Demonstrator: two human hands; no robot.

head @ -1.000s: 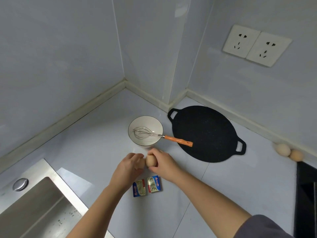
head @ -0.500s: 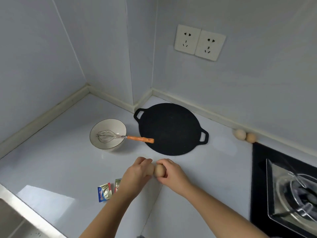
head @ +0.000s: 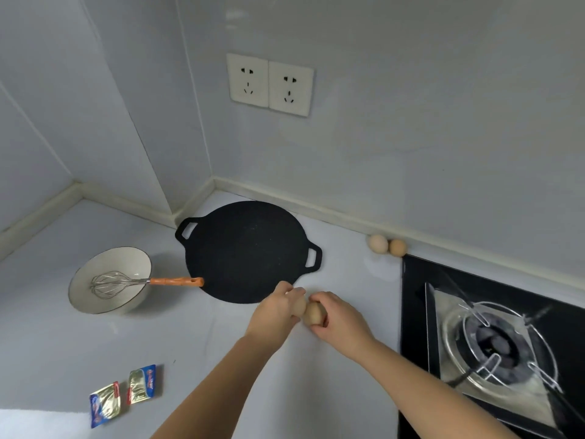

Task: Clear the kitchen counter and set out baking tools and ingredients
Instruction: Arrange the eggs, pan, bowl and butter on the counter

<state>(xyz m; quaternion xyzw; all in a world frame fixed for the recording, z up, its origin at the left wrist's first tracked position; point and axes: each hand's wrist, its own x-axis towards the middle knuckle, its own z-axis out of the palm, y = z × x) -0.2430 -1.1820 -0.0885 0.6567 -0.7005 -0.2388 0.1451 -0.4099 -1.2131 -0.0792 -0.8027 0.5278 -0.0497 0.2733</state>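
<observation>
Brown egg (head: pixel 313 313) gripped by the curled fingers of the right hand (head: pixel 343 323); paler egg (head: pixel 299 307), largely hidden, gripped likewise by the left hand (head: pixel 277 312). The two eggs meet between the hands, just in front of the black griddle pan (head: pixel 247 251). Whether they rest on the counter (head: pixel 348 274) or are held above it cannot be told. Left of the pan, a white bowl (head: pixel 95 305) holds a wire whisk (head: pixel 126 282), its orange handle pointing toward the pan. A third egg (head: pixel 378 244) and a fourth egg (head: pixel 397 247) lie side by side at the wall, near the gas hob (head: pixel 506 340). Two butter packets (head: pixel 142 383) lie at front left.
</observation>
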